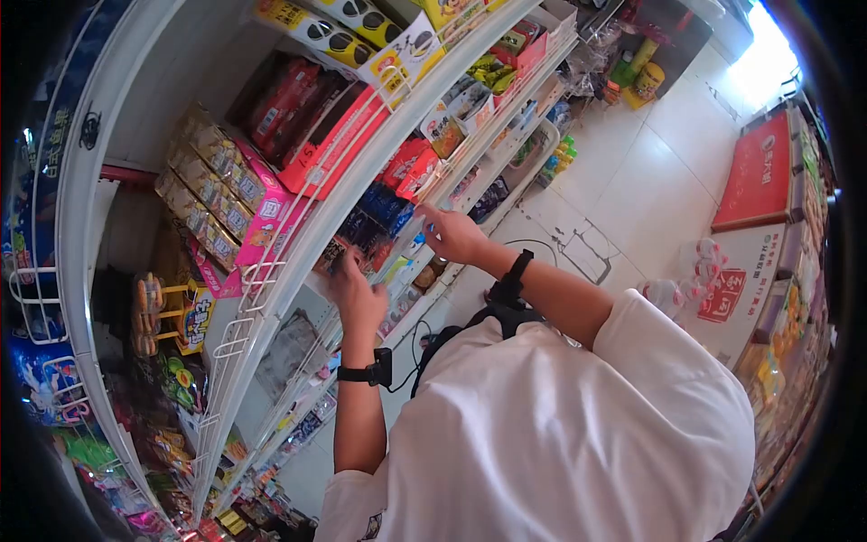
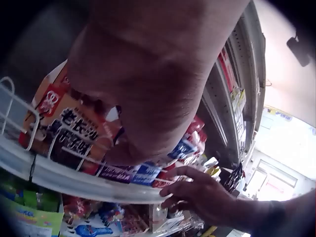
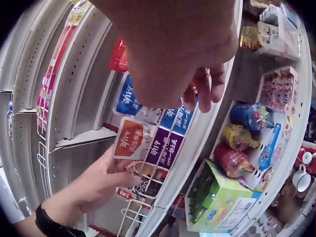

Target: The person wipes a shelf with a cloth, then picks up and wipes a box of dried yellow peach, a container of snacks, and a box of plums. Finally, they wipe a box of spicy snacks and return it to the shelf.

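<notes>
My left hand [image 3: 96, 185] grips the near end of a brown-and-orange snack box [image 2: 64, 118] standing behind the shelf's wire guard. Its thumb lies across the box front, while the other fingers are partly hidden behind the packets. Beside that box stand a purple snack box [image 3: 163, 146] and a blue snack box [image 3: 175, 120]. An orange-and-white packet [image 3: 132, 139] shows just above the left hand. Farther along the same shelf, my right hand [image 2: 200, 192] is at the front edge by the blue box, fingers loosely bent and nothing visible in them.
White wire guards [image 1: 271, 262] run along the shelf fronts. Above are a pink carton [image 1: 271, 212] and a red carton [image 1: 339, 140]. A green candy box [image 3: 222, 202] sits on the shelf below. Behind me, bottles [image 1: 686, 280] and stacked cartons [image 1: 759, 172] stand on the tiled floor.
</notes>
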A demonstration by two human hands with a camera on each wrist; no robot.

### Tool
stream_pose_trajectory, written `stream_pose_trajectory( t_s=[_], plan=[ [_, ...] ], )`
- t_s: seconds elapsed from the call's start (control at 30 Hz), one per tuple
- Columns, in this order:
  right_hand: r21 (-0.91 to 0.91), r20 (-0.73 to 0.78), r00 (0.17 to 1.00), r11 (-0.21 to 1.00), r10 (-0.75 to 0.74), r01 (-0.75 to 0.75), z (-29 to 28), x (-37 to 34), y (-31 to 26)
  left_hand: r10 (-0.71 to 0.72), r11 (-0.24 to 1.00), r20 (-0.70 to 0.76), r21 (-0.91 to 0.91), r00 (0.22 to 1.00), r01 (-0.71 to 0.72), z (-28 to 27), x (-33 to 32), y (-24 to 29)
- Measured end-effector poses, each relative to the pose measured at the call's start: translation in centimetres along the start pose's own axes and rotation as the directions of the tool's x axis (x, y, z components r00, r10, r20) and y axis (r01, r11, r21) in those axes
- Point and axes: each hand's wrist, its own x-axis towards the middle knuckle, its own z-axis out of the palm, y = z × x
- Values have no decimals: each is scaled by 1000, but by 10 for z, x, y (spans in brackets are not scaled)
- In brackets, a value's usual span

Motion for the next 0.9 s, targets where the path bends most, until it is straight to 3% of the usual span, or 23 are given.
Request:
stream_pose_trajectory(
  t_s=[0.03, 0.07, 0.17, 0.2, 0.23, 0.27, 0.3, 0.33, 0.4, 0.47, 0.53, 0.57, 0.6, 0.63, 0.7, 0.9],
  plan=[
    [5, 3, 1000, 1000, 12, -12, 0, -3, -1, -10, 997, -28, 75, 1000, 12, -7, 1, 7],
    [2, 2, 1000, 1000, 2, -2, 1, -5, -1, 100, 984, -155, 161, 983, -75, -13, 8, 11],
    [40, 109, 994, 999, 25, -30, 9, -13, 3, 172, 981, -202, -56, 964, -187, -29, 54, 27],
    [72, 146, 989, 997, 18, -29, 13, -14, 5, 199, 979, -229, 98, 953, -181, -16, 75, 8],
    [100, 175, 985, 995, 3, -21, 13, -16, 6, 130, 978, -153, 185, 980, -101, -12, 92, 8],
    [99, 154, 988, 994, 27, -43, 13, -23, 7, 3, 969, 35, 246, 999, -11, -21, 110, 20],
    [85, 211, 977, 995, 29, -48, 11, -26, 8, -38, 956, 83, 292, 996, 12, -20, 126, 25],
    [74, 267, 963, 996, 29, -50, 10, -29, 13, 15, 943, 43, 332, 999, -29, -14, 141, 18],
    [82, 236, 967, 990, 96, -118, 9, -41, 29, 103, 919, 16, 381, 995, -101, -8, 163, 8],
    [142, 221, 954, 961, 203, -238, -14, -60, 37, 59, 946, 42, 317, 997, -70, -6, 184, 6],
    [190, 85, 974, 956, 210, -223, -5, -76, 88, 91, 951, 47, 291, 995, -100, 5, 209, -10],
    [179, 99, 935, 918, 342, -355, -28, -86, 89, 95, 960, 39, 261, 995, -101, 11, 221, -24],
    [289, 145, 892, 844, 428, -452, -47, -97, 97, 207, 938, 53, 275, 977, -214, 15, 232, -40],
    [472, 107, 863, 738, 494, -481, -46, -113, 124, 221, 933, 58, 277, 974, -229, 23, 252, -66],
    [491, 46, 757, 646, 651, -585, -77, -148, 136, 150, 578, 447, 684, 882, -445, 37, 287, -108],
    [641, -63, 377, 327, 924, -694, -120, -260, 165, 214, 651, 394, 625, 894, -431, 36, 274, -71]
  ],
)
